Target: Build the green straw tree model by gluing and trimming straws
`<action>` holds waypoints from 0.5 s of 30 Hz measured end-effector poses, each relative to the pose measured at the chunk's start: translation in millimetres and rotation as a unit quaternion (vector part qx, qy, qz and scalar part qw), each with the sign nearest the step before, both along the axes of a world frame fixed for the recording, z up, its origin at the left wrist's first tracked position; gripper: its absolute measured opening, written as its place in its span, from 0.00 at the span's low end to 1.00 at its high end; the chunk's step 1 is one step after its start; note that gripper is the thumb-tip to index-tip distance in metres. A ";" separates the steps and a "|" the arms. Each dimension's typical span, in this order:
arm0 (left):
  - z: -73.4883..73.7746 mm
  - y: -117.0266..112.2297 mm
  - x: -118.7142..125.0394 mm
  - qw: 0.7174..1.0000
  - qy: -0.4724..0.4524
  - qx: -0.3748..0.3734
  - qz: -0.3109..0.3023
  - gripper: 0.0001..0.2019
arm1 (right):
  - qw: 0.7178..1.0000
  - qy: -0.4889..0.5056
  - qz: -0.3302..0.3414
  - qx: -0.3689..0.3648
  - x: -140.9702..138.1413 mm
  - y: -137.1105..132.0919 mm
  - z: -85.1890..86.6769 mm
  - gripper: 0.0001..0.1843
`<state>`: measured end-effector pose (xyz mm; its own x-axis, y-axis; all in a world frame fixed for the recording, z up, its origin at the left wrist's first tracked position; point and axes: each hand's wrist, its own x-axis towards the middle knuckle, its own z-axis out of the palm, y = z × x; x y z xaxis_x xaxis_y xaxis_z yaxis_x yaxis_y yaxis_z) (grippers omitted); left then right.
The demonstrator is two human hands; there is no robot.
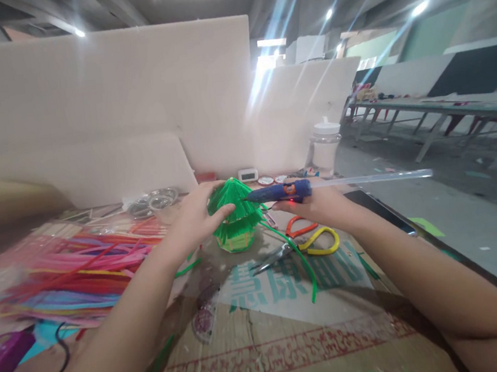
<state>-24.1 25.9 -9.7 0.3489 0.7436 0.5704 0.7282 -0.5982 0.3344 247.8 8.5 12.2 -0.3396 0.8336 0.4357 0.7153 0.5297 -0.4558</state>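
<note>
My left hand (204, 213) is closed round the side of a small green hut-like craft piece (239, 208), its thumb lying across the front. The piece has a pointed, fringed roof over a paler green round base, and it stands upright on the table. In my right hand (319, 206) is a blue hot glue gun (277, 192), with its tip at the roof. A long clear glue stick (371, 179) sticks out of its back. From the roof's right side a thin green strip (302, 255) trails down. Beneath my right hand lie scissors (322, 241) with orange and yellow handles.
Colourful pipe cleaners (102, 260) are heaped at left, near a purple device (8, 361) with a black cord. Behind the hands stand a small white digital clock (248, 175) and a clear bottle (326, 148). A dark tablet or phone (380, 211) lies at right; white boards (98, 90) rise behind.
</note>
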 end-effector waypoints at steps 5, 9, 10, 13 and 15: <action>-0.6 -0.3 1.4 1.000 0.004 0.009 -0.010 0.23 | 1.000 0.001 -0.012 -0.002 -0.3 0.4 0.1 0.19; 1.3 -3.5 3.4 1.000 0.008 0.008 -0.011 0.23 | 1.000 0.014 -0.001 0.012 0.2 2.1 -1.6 0.18; 2.0 -4.6 3.9 1.000 0.008 0.007 -0.010 0.23 | 1.000 0.016 0.001 0.016 0.4 2.5 -2.1 0.18; 3.4 -7.0 5.0 1.000 0.011 0.001 -0.009 0.23 | 0.999 0.019 0.001 0.033 1.1 3.5 -2.8 0.17; 3.6 -7.7 5.4 1.000 0.016 0.001 -0.009 0.23 | 0.999 0.015 -0.007 0.041 1.2 3.6 -2.5 0.17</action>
